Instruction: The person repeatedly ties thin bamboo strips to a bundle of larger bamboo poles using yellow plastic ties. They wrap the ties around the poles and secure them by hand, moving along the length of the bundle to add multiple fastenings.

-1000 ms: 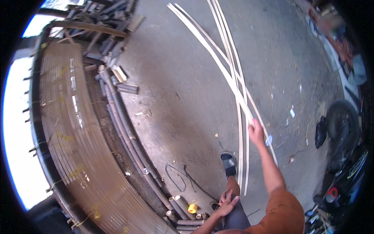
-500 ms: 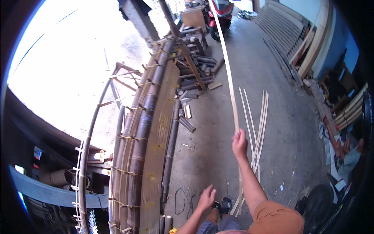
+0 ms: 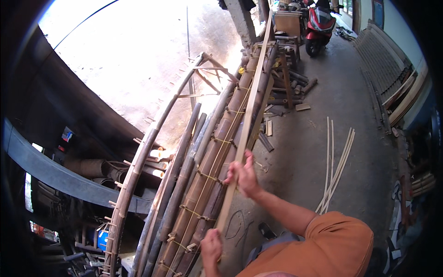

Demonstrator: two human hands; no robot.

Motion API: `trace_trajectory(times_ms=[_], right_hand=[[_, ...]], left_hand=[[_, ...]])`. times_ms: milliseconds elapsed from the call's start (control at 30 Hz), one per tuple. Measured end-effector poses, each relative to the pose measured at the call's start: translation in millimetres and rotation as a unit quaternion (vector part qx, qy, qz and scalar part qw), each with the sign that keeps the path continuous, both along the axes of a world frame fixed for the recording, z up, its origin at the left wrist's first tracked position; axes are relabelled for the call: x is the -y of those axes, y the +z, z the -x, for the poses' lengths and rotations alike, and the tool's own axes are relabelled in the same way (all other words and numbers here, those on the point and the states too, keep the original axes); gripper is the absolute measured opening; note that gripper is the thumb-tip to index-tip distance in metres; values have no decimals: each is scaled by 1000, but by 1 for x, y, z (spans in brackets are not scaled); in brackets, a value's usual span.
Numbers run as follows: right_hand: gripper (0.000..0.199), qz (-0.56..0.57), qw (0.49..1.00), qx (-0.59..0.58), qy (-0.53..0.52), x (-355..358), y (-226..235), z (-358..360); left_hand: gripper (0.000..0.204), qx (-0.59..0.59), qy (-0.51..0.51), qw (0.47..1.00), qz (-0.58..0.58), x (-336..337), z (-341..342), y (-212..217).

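A long, pale bamboo strip [image 3: 250, 111] slants over the bundle of bamboo poles, its far end near the post at the top. My right hand [image 3: 244, 176] is closed round the strip partway along, with the thumb pointing up. Nearer me, my left hand [image 3: 211, 247] has its fingers curled at the strip's lower part. Beneath lie brown bamboo poles [image 3: 203, 184], lashed together with yellowish cord and short pegs.
More thin strips [image 3: 339, 166] lie on the concrete floor at the right. A curved bamboo frame with pegs [image 3: 138, 159] stands left of the poles. Cut bamboo pieces [image 3: 295, 87] are piled beyond, near a red scooter [image 3: 319, 27]. Slatted panels [image 3: 385, 60] lean on the right wall.
My right hand has carried the strip leftward from above the floor to over the pole bundle. My left hand, apart from it before, has come to its lower part. The view has turned left.
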State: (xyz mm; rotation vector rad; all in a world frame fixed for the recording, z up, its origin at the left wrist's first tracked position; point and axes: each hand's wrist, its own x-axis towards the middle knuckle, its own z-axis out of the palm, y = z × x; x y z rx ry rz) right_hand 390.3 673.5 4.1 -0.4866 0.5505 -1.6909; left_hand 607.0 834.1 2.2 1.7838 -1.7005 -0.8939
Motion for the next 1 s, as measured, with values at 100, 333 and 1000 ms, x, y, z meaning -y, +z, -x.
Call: trace_trajectory(times_ms=[100, 333, 1000], right_hand=[[41, -8, 995, -16, 98, -14, -19, -69], [40, -75, 828, -286, 476, -20, -76, -51], [21, -165, 863, -438, 192, 179, -101, 506]], left_hand=[[46, 84, 112, 990, 2, -21, -65, 33], [44, 235, 160, 941, -185, -36, -199, 20], [48, 137, -96, 980, 108, 475, 367, 26]])
